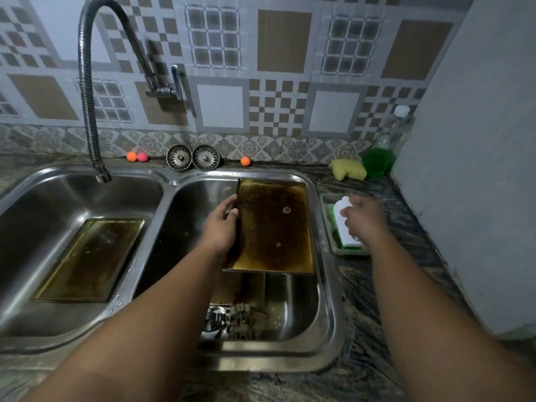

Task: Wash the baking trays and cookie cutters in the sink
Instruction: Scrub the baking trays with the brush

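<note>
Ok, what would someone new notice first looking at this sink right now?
First the browned baking tray, gripped at its edge by the left hand over the right basin. A second tray lies in the left basin, and cookie cutters sit in the right one's near end. The blurred right hand is at a white scrubber beside the sink.

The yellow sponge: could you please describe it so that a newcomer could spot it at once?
Start at the double sink. On the counter just beyond its far right corner, near the tiled wall, lies the yellow sponge. It is the only yellow thing there, just left of a clear bottle with a white cap.
</note>
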